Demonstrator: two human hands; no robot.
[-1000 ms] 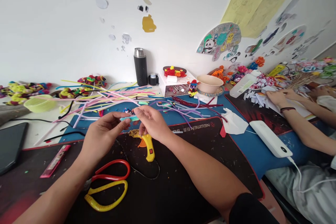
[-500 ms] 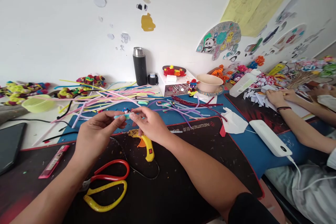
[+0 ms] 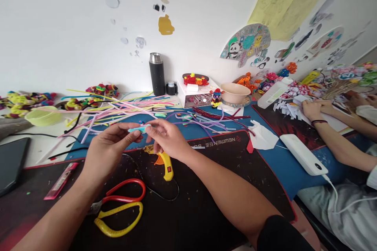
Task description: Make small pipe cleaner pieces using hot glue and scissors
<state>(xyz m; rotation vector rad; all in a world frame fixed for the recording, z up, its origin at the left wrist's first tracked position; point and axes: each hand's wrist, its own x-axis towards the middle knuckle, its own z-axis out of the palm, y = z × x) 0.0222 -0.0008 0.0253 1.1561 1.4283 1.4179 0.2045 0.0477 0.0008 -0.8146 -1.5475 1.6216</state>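
Between my two hands I hold a short light-blue pipe cleaner piece (image 3: pixel 139 129), lying roughly level above the mat. My left hand (image 3: pixel 110 145) pinches its left end between thumb and fingers. The right end is pinched by my right hand (image 3: pixel 167 137). Below my right hand lies a yellow hot glue gun (image 3: pixel 167 166) with an orange trigger, its nozzle pointing left. Scissors with one red and one yellow handle (image 3: pixel 118 221) rest on the dark mat by my left forearm, their blades partly hidden by it.
Many pastel pipe cleaners (image 3: pixel 118 110) spread behind my hands. A black thermos (image 3: pixel 157 74), a white box (image 3: pixel 186 100) and a beige bowl (image 3: pixel 235 93) stand along the wall. A white power bank (image 3: pixel 303 155) lies at right, near a co-worker's hands (image 3: pixel 313 110). A phone (image 3: pixel 13 162) lies at left.
The light-blue piece has turned slightly, showing more of its length between my fingertips. My right fingers have shifted a little. The co-worker's hands have moved slightly right.
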